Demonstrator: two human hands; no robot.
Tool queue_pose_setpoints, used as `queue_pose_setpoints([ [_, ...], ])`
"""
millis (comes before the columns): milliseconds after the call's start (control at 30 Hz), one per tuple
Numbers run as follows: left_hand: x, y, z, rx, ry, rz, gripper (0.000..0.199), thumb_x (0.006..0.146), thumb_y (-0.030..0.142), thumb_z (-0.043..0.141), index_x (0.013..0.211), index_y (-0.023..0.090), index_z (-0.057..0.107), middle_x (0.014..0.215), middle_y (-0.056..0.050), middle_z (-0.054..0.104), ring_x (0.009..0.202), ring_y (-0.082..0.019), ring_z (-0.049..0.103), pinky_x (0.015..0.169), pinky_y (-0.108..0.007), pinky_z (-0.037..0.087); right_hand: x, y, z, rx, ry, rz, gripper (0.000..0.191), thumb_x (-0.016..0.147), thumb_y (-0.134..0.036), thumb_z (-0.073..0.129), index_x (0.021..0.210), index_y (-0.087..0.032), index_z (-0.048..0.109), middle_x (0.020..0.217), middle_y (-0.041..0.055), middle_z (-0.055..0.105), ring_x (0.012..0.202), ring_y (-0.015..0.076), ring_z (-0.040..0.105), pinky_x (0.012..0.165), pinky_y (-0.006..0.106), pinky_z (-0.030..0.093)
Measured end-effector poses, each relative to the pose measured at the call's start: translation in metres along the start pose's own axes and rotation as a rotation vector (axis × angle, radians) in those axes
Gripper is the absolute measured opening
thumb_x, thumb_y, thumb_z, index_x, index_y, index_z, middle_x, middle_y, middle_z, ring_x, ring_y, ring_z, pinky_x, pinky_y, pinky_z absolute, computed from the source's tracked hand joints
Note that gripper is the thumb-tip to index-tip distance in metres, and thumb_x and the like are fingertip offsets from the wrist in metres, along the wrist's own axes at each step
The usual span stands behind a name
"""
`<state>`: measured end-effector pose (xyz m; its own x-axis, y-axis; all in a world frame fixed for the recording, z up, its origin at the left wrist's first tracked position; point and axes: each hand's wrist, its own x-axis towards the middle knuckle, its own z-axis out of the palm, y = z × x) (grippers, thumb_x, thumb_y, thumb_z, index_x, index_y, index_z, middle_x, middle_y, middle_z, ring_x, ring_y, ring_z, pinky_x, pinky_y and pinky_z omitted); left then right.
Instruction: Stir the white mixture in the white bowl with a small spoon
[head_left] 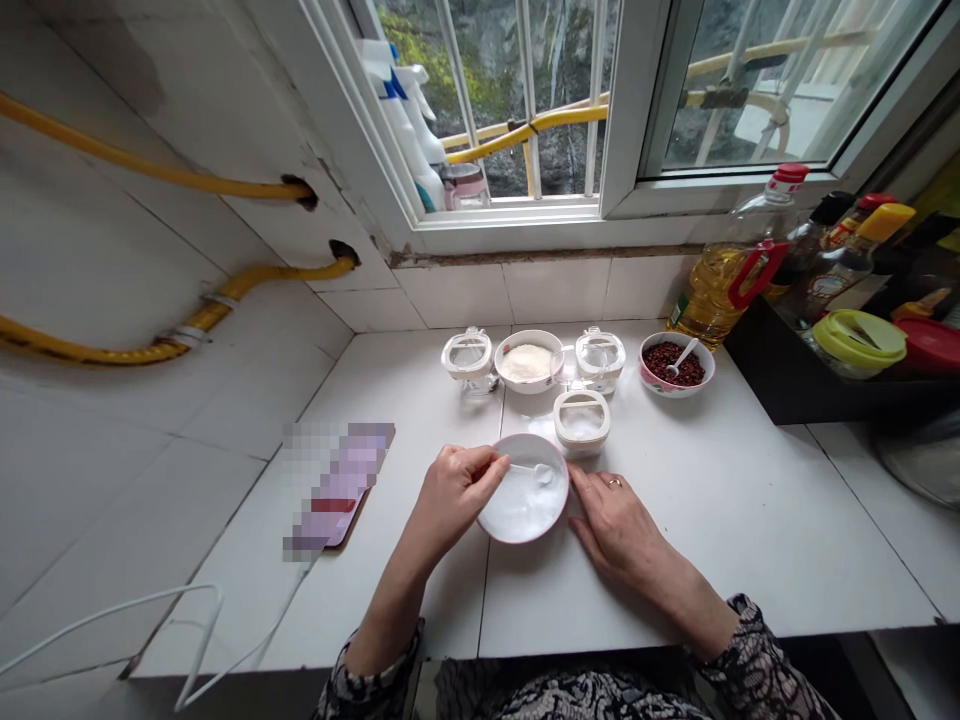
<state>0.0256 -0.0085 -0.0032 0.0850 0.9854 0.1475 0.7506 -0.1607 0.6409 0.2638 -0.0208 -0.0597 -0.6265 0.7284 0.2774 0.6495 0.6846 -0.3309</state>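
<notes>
At the bowl (519, 541), left hand (456, 490) tight on spoon (541, 475), right hand (621, 518) half-spread alongside

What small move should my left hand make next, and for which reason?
Probably scoop up a little of the white contents with the white spoon. The left hand pinches its handle, its other end lies inside the bowl, and the right hand touches the bowl's side, so it could keep the bowl steady.
</notes>
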Motion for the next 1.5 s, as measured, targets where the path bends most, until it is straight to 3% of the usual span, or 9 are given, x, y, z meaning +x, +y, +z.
queue_pose_setpoints([
  [367, 0.003, 0.003, 0.002, -0.117, -0.043, -0.059, 0.04, 0.086, 0.042, 0.05, 0.054, 0.019, 0.057, 0.057, -0.001, 0.061, 0.06, -0.015, 0.051, 0.06, -0.025, 0.041, 0.0, 0.0, -0.001, 0.013, -0.015, 0.005, 0.074, 0.086, -0.009, 0.052, 0.152, -0.009, 0.019, 0.124, 0.0184, 0.063, 0.101, 0.0305, 0.061, 0.085, 0.046, 0.053],
  [700, 0.009, -0.003, -0.007, -0.494, -0.038, -0.212, 0.038, 0.078, 0.048, 0.06, 0.056, 0.017, 0.057, 0.05, 0.003, 0.044, 0.048, -0.009, 0.036, 0.046, -0.022, 0.027, -0.001, 0.0, -0.001, 0.019, -0.009, 0.0, 0.074, 0.087, -0.009, 0.05, 0.154, -0.01, 0.017, 0.127, 0.0187, 0.062, 0.102, 0.0304, 0.061, 0.084, 0.046, 0.053],
  [867, 0.016, 0.011, -0.004, -0.524, 0.23, -0.153, 0.032, 0.081, 0.043, 0.063, 0.062, 0.018, 0.063, 0.055, 0.001, 0.055, 0.051, -0.011, 0.046, 0.048, -0.023, 0.035, -0.001, 0.001, 0.001, 0.003, -0.002, 0.002, 0.075, 0.087, -0.01, 0.05, 0.154, -0.01, 0.016, 0.124, 0.0188, 0.064, 0.098, 0.0303, 0.061, 0.083, 0.046, 0.053],
  [1000, 0.023, 0.02, 0.013, -0.317, 0.462, 0.053, 0.024, 0.087, 0.038, 0.063, 0.072, 0.02, 0.072, 0.067, -0.001, 0.069, 0.065, -0.015, 0.058, 0.066, -0.028, 0.045, -0.001, 0.001, 0.002, 0.002, 0.003, -0.004, 0.074, 0.087, -0.01, 0.051, 0.153, -0.009, 0.018, 0.125, 0.0193, 0.063, 0.098, 0.0303, 0.061, 0.084, 0.046, 0.053],
  [1100, 0.026, 0.018, 0.025, -0.125, 0.442, 0.234, 0.027, 0.091, 0.037, 0.062, 0.073, 0.021, 0.073, 0.061, 0.001, 0.068, 0.056, -0.013, 0.055, 0.075, -0.033, 0.043, 0.0, 0.001, 0.001, -0.001, 0.004, 0.006, 0.073, 0.087, -0.01, 0.051, 0.152, -0.009, 0.02, 0.123, 0.0189, 0.064, 0.1, 0.0303, 0.06, 0.085, 0.046, 0.053],
  [1167, 0.025, 0.014, 0.027, -0.089, 0.449, 0.252, 0.029, 0.094, 0.037, 0.059, 0.074, 0.021, 0.073, 0.062, 0.001, 0.069, 0.055, -0.013, 0.054, 0.076, -0.033, 0.043, 0.0, 0.0, 0.001, 0.005, -0.001, 0.01, 0.072, 0.087, -0.01, 0.051, 0.153, -0.009, 0.02, 0.121, 0.0181, 0.064, 0.099, 0.0297, 0.06, 0.085, 0.046, 0.053],
  [1367, 0.017, 0.007, 0.013, -0.203, 0.451, 0.111, 0.028, 0.09, 0.038, 0.06, 0.069, 0.021, 0.069, 0.063, -0.001, 0.068, 0.065, -0.017, 0.056, 0.068, -0.03, 0.046, -0.001, 0.0, 0.002, -0.003, -0.005, 0.006, 0.073, 0.086, -0.009, 0.052, 0.152, -0.007, 0.02, 0.121, 0.0188, 0.064, 0.097, 0.0297, 0.061, 0.083, 0.046, 0.054],
  [1500, 0.009, 0.002, -0.002, -0.225, 0.242, 0.058, 0.03, 0.088, 0.037, 0.058, 0.063, 0.021, 0.065, 0.062, -0.001, 0.067, 0.065, -0.017, 0.057, 0.063, -0.027, 0.045, -0.001, 0.0, 0.001, 0.013, -0.007, 0.005, 0.076, 0.087, -0.01, 0.052, 0.154, -0.009, 0.017, 0.123, 0.0183, 0.064, 0.1, 0.0295, 0.061, 0.085, 0.046, 0.053],
])
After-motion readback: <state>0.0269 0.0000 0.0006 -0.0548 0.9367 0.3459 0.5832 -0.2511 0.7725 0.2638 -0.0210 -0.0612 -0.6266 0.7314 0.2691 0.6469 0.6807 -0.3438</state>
